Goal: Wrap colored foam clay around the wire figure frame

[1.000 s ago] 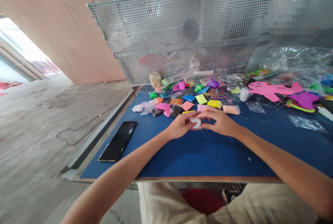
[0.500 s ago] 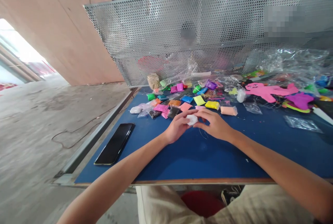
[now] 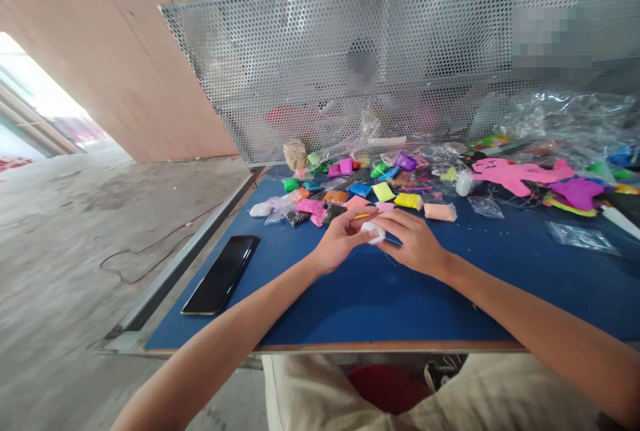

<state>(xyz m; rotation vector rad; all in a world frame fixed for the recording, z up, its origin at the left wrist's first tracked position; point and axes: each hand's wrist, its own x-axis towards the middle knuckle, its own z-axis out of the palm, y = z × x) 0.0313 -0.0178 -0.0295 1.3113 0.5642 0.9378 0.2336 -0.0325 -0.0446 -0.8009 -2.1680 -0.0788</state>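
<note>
A small white lump [image 3: 373, 233] is held between both hands over the blue table [image 3: 350, 311]. My left hand [image 3: 340, 241] has its thumb and fingers closed on the lump's left side. From the right, my right hand [image 3: 413, 241] grips the same lump with bent fingers. A thin thread hangs below the right fingers. A bit of yellow shows between the fingertips. Just beyond the hands lie small coloured packets, among them a yellow packet [image 3: 409, 201], a peach packet [image 3: 440, 211] and a black packet [image 3: 334, 214].
A black phone [image 3: 220, 275] lies at the table's left. A perforated metal panel [image 3: 300, 51] stands behind. To the right are a pink cut-out figure [image 3: 515, 175], a purple piece [image 3: 577, 193], a small white bottle [image 3: 464, 183] and clear plastic bags [image 3: 580, 237].
The white lump has turned and shifted slightly right and down between my fingers. My left thumb now lies across it, and a bit of yellow has come into view between the fingertips.
</note>
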